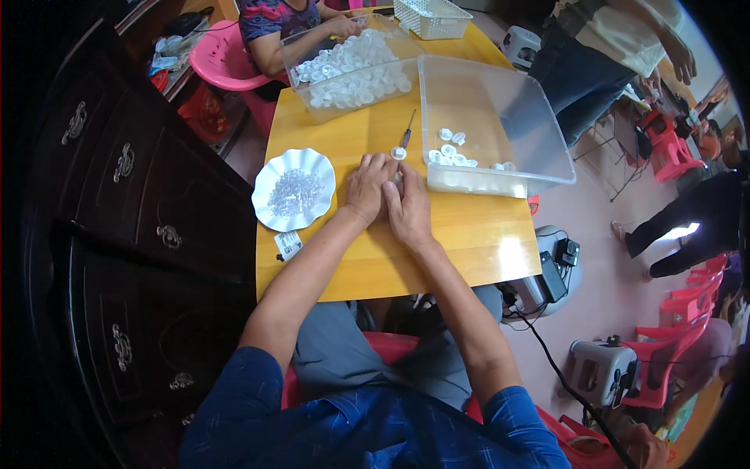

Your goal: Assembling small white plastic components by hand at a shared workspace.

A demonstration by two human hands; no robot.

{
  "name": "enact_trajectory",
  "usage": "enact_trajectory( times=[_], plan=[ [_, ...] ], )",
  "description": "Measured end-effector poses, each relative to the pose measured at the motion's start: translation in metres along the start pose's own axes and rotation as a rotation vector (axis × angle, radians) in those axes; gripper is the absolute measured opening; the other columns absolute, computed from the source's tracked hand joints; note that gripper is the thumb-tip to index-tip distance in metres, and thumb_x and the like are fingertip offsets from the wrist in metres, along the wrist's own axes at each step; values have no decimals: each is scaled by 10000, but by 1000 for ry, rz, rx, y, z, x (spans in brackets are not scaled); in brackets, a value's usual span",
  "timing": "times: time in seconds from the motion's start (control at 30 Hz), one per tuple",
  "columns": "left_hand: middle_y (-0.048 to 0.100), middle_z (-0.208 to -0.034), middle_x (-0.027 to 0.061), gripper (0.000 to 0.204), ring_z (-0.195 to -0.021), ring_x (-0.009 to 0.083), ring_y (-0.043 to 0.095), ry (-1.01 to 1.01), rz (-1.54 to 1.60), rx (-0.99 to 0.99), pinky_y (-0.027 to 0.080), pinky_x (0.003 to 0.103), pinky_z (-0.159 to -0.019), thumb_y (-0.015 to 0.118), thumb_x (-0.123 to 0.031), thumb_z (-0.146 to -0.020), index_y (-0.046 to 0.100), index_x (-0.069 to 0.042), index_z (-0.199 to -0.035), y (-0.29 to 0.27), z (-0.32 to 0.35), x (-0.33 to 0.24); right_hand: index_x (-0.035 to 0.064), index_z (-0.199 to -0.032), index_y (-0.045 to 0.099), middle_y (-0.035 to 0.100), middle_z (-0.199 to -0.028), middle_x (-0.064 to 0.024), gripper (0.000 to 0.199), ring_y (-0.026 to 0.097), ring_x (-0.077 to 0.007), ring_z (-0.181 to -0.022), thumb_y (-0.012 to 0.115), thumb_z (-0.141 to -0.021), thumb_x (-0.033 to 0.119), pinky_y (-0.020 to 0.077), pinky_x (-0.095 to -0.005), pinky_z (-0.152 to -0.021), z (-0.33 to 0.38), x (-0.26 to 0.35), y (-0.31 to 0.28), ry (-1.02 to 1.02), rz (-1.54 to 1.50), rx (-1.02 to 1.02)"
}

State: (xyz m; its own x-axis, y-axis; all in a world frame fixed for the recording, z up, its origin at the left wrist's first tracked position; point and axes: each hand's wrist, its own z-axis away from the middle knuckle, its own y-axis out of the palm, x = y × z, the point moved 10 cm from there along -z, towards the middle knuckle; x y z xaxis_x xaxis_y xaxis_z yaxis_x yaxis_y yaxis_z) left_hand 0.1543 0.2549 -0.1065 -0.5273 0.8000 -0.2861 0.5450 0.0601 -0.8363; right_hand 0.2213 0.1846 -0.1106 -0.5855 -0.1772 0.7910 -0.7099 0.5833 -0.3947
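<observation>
My left hand (367, 187) and my right hand (409, 209) meet over the middle of the yellow table. Both have their fingers bent inward and pressed close together, and whatever lies between them is hidden. Just beyond the fingertips is a small round white plastic piece (398, 154). A screwdriver (406, 137) with a dark handle lies behind it, its shaft pointing away from me. To the left of my left hand stands a white wavy-edged plate (264, 186) heaped with small clear parts (295, 192). To the right, a clear plastic bin (500, 187) holds several white round pieces (449, 155).
Another clear bin (324, 114) full of white pieces stands at the back, with a person (289, 31) reaching into it. A white basket (437, 23) is behind. Near the plate lies a small printed packet (288, 245). A dark cabinet (141, 195) flanks the table's left.
</observation>
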Motion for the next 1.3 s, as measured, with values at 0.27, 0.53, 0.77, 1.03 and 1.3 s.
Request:
enact_trajectory(
  times=[0.27,0.53,0.77,1.03,1.3],
  plan=[
    [559,-1079,99,261,-1086,327,535,15,-23,5,528,484,-822,681,-213,-795,582,-84,-999,-1,6,-4,-1,-1312,528,608,-1184,-219,389,612,-369,-1096,587,-961,155,490,-424,-937,33,16,-25,-19,-17,-50],
    [562,-1009,80,275,-1004,295,570,53,27,-66,541,427,-796,702,-225,-757,569,-84,-952,-10,8,-5,-23,-1259,590,695,-1111,-146,293,656,-227,-1055,544,-1031,157,498,-337,-936,62,-5,-38,159,-129,-42],
    [570,-933,86,239,-920,304,592,63,123,-161,529,426,-754,725,-202,-762,578,-81,-906,-25,6,-7,-18,-1223,627,718,-1079,-131,277,667,-208,-1028,549,-1032,167,505,-329,-924,63,-11,-43,199,-190,-80],
    [612,-927,98,260,-916,324,628,21,133,-159,534,458,-747,735,-232,-779,583,-88,-933,-30,-5,13,-20,-1201,640,725,-1047,-138,268,688,-217,-995,571,-1021,166,523,-329,-890,64,-13,-40,181,-174,-68],
    [625,-901,99,262,-895,321,638,69,14,-66,537,456,-737,710,-273,-806,587,-86,-941,-15,-11,8,-7,-1181,648,716,-1024,-157,245,700,-262,-943,593,-1001,150,536,-338,-845,61,2,-45,121,-77,-63]
  ],
)
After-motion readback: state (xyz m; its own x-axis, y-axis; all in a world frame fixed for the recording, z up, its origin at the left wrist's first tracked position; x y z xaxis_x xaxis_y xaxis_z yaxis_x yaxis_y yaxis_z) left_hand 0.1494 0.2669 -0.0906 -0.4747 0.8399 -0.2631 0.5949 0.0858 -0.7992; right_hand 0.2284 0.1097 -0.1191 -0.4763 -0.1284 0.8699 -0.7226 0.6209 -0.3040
